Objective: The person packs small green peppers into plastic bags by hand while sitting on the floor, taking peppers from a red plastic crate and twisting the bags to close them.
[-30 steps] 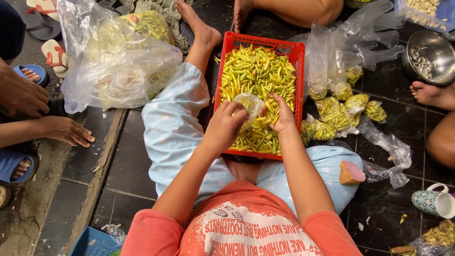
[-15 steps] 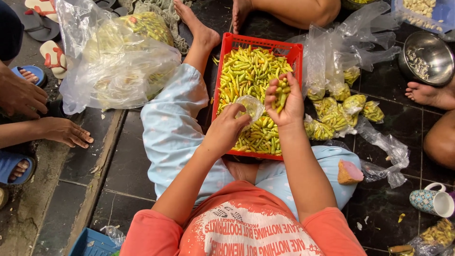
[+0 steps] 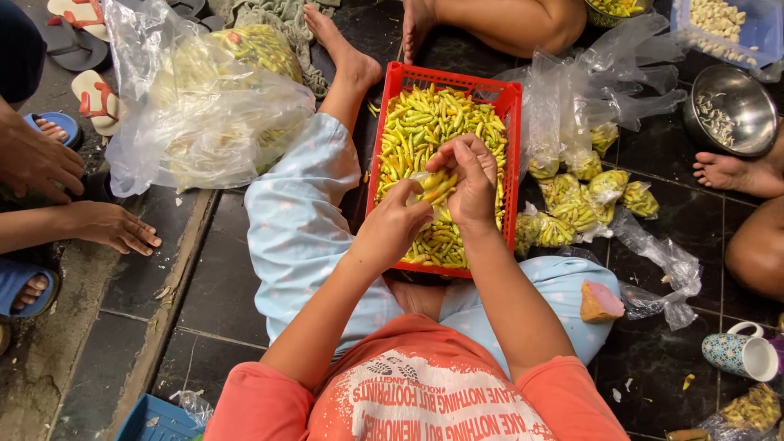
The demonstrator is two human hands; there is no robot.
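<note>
- crate (image 3: 510,114): red
- chillies (image 3: 425,122): yellow-green
- trousers (image 3: 298,229): pale blue, small dots
- T-shirt (image 3: 269,404): orange-red w/ white print
- mug (image 3: 739,355): blue-white floral
- bowl (image 3: 755,106): silver
- floor tiles (image 3: 220,310): black

head view straight down (close overhead)

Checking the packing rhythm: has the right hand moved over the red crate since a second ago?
Yes. The right hand has moved up from near the red crate's near edge toward its middle, and meets the left hand at a small clear bag.
</note>
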